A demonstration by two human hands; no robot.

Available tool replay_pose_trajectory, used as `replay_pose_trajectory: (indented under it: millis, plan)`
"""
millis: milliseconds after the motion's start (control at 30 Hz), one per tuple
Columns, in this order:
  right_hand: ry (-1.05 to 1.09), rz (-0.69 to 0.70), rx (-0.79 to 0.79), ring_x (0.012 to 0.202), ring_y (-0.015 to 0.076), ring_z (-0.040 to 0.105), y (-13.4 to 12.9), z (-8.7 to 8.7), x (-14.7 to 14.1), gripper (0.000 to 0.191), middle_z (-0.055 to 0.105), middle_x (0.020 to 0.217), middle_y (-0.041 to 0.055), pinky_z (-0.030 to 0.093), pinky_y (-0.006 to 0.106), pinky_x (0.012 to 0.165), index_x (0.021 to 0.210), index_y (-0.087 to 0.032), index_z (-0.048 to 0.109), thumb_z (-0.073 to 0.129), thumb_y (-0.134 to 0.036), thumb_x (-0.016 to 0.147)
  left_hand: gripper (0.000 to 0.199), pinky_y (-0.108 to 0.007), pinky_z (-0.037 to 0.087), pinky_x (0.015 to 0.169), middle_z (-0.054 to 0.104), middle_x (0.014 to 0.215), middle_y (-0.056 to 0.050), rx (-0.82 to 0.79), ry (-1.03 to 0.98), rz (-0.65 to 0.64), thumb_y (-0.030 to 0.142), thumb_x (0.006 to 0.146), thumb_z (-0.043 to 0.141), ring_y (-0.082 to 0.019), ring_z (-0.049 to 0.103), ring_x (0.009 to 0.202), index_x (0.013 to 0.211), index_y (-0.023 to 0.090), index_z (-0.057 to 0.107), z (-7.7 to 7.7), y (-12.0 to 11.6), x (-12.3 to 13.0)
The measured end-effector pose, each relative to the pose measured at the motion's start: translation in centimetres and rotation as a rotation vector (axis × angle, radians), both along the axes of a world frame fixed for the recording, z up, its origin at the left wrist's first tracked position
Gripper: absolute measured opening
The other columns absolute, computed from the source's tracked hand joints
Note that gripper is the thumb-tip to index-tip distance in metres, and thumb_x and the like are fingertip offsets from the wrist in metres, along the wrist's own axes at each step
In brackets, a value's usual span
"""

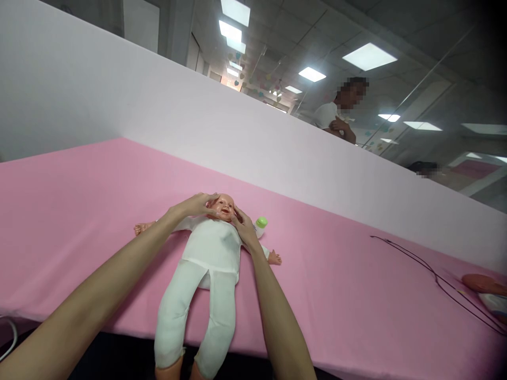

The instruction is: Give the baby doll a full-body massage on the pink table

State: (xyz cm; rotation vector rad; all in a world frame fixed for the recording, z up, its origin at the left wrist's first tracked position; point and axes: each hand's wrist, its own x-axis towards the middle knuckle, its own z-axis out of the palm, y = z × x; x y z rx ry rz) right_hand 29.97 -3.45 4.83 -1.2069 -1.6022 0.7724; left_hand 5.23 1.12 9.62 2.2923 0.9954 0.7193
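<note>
A baby doll (212, 248) in a white top and white trousers lies face up on a pink-covered table (328, 306), its arms spread and its legs reaching over the near edge. My left hand (200, 204) holds the left side of the doll's head, thumb by the cheek and fingers curved along the temple. On the other side, my right hand (244, 227) cups the cheek and jaw. The doll's smiling face shows between both hands. Just beyond my right hand stands a small white bottle with a green cap (262, 222), partly hidden by that hand.
A low white wall (198, 116) runs along the back of the table. A thin black cable (430, 269) lies at the right, near part of another doll (481, 283). Behind the wall is a person (330, 116) with folded arms. A white cord (13, 332) hangs at the left edge.
</note>
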Motion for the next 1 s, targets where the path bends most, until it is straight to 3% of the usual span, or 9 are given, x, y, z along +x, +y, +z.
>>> replay_pose_trajectory:
  millis: [167,300,500,667,767,867,933,1000]
  plan:
    - [-0.062,-0.089,-0.02,0.145,0.0318,0.053,0.2,-0.3,-0.8,0.09,0.055,0.158,0.0102,0.041,0.049,0.122,0.154,-0.024,0.054,0.087,-0.056,0.076,0.067,-0.033,0.039,0.069,0.074,0.108,-0.011,0.073,0.092,0.148,0.072,0.078,0.071,-0.033,0.068,0.097,0.124,0.025,0.061,0.2,-0.9,1.5]
    - [-0.061,-0.101,0.02,0.141,0.0314,0.057,0.6,-0.6,-1.0,0.085,0.061,0.153,0.0082,0.043,0.048,0.121,0.151,-0.027,0.057,0.088,-0.05,0.075,0.07,-0.034,0.039,0.073,0.074,0.109,-0.011,0.138,0.112,0.195,0.073,0.077,0.073,-0.034,0.066,0.098,0.124,0.024,0.059,-0.3,-0.8,2.3]
    - [-0.069,-0.036,0.005,0.145,0.0289,0.054,0.4,-0.4,-0.1,0.065,0.058,0.156,0.0048,0.04,0.046,0.123,0.151,-0.028,0.058,0.074,-0.04,0.089,0.045,-0.03,0.035,0.064,0.068,0.085,-0.003,0.069,0.02,0.078,0.054,0.079,0.073,-0.026,0.062,0.078,0.113,0.027,0.063,-0.6,0.2,0.7]
    - [-0.076,0.011,0.004,0.152,0.0262,0.045,0.2,-0.2,0.1,0.064,0.052,0.161,0.0011,0.033,0.045,0.127,0.156,-0.031,0.051,0.064,-0.051,0.097,0.021,-0.029,0.038,0.064,0.067,0.088,-0.004,-0.003,-0.044,-0.02,0.041,0.086,0.06,-0.023,0.063,0.076,0.101,0.027,0.064,-0.4,0.3,-0.5]
    - [-0.098,-0.014,-0.008,0.152,0.0264,0.044,0.1,-0.1,-0.2,0.066,0.049,0.162,0.0001,0.031,0.046,0.128,0.158,-0.032,0.049,0.061,-0.057,0.098,0.036,-0.031,0.046,0.071,0.074,0.105,-0.008,-0.037,-0.063,-0.03,0.047,0.091,0.055,-0.026,0.069,0.088,0.119,0.027,0.065,-0.5,0.4,-0.5]
    - [-0.157,-0.078,-0.022,0.151,0.0283,0.046,-0.6,0.2,-0.6,0.068,0.051,0.162,0.0032,0.032,0.046,0.127,0.159,-0.03,0.048,0.058,-0.059,0.098,0.061,-0.033,0.052,0.091,0.068,0.14,-0.013,-0.083,-0.085,-0.036,0.057,0.097,0.048,-0.03,0.067,0.122,0.149,0.025,0.051,-1.1,-0.1,0.0]
    - [-0.227,-0.145,-0.06,0.15,0.0313,0.047,-1.6,0.5,-0.9,0.07,0.052,0.161,0.008,0.033,0.048,0.126,0.159,-0.026,0.048,0.056,-0.06,0.099,0.072,-0.036,0.049,0.104,0.053,0.158,-0.017,-0.105,-0.074,0.062,0.06,0.101,0.039,-0.032,0.056,0.141,0.16,0.018,0.037,-1.9,-1.0,0.5]
    - [-0.318,-0.185,-0.097,0.148,0.0337,0.049,-3.0,0.5,-1.1,0.069,0.052,0.16,0.0134,0.035,0.049,0.123,0.158,-0.021,0.048,0.051,-0.061,0.101,0.079,-0.041,0.046,0.11,0.044,0.164,-0.021,-0.092,-0.032,0.198,0.062,0.103,0.032,-0.035,0.049,0.148,0.165,0.012,0.027,-3.2,-2.4,0.6]
